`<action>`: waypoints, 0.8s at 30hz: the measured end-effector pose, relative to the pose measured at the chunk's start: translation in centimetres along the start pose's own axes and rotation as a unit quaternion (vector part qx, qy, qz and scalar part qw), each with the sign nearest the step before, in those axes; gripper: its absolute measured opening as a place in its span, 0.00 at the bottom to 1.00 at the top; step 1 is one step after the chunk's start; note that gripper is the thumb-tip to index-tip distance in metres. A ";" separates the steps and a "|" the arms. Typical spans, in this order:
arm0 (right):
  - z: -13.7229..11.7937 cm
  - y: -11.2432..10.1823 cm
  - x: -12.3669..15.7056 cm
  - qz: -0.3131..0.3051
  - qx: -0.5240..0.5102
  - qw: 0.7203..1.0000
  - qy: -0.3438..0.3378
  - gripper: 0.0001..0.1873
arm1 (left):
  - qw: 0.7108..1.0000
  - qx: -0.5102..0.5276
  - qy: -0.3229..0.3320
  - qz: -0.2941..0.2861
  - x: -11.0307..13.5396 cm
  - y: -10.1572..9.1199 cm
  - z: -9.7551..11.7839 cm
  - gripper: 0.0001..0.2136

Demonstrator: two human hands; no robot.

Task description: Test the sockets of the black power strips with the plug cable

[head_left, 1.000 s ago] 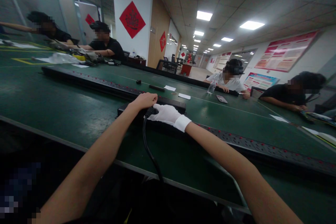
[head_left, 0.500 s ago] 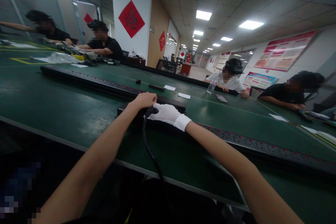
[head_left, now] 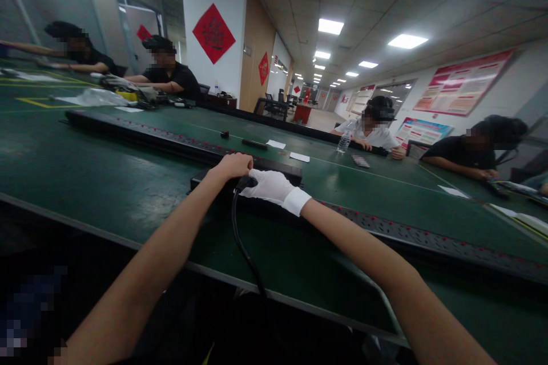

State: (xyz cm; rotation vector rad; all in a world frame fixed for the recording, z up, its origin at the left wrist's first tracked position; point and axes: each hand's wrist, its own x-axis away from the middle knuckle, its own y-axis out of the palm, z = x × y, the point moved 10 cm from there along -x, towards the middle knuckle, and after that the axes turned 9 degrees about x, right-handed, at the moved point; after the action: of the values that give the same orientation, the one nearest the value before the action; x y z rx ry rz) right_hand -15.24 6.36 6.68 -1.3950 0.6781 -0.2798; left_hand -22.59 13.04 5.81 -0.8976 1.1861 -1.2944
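Note:
My bare left hand (head_left: 231, 166) rests curled on top of a long black power strip (head_left: 385, 231) at its near end, fingers closed over its edge. In a white glove, my right hand (head_left: 269, 185) is wrapped round a black plug (head_left: 245, 182) at that same end of the strip. From the plug a thick black cable (head_left: 243, 245) runs down toward me and drops over the edge of the green table (head_left: 98, 177). The strip carries a row of small red dots along its length.
A second long black power strip (head_left: 141, 134) lies farther back. Paper slips (head_left: 300, 156), a water bottle (head_left: 345, 141) and small dark parts lie on the table. Several other people sit around it, two at far left, two at right.

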 end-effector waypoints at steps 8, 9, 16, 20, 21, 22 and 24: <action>0.0 -0.1 0.1 -0.009 -0.015 1.000 0.005 0.28 | 1.000 0.001 0.010 -0.010 -0.3 0.3 0.0 0.11; 0.0 -0.1 0.1 -0.009 -0.015 1.000 0.005 0.28 | 1.000 0.001 0.010 -0.010 -0.3 0.4 0.0 0.11; -0.1 -0.2 0.1 -0.003 0.005 1.000 -0.009 0.30 | 1.000 0.001 0.020 -0.012 -0.3 0.5 0.2 0.12; 0.1 0.0 0.1 -0.004 0.014 1.000 -0.001 0.31 | 1.000 0.006 0.024 -0.013 -0.2 0.5 0.3 0.11; 0.1 0.0 0.0 -0.003 0.016 1.000 0.000 0.31 | 1.000 0.008 0.024 -0.014 -0.2 0.5 0.3 0.11; 0.1 0.0 0.0 -0.002 0.018 1.000 0.001 0.31 | 1.000 0.011 0.024 -0.014 -0.2 0.5 0.3 0.11; 0.2 0.0 0.0 -0.002 0.020 1.000 0.006 0.30 | 1.000 0.012 0.021 -0.015 -0.2 0.5 0.2 0.11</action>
State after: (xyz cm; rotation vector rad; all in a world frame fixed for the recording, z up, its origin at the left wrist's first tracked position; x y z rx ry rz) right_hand -15.11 6.55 6.71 -1.3575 0.6769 -0.3029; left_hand -22.22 13.31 5.37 -0.8770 1.1913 -1.3549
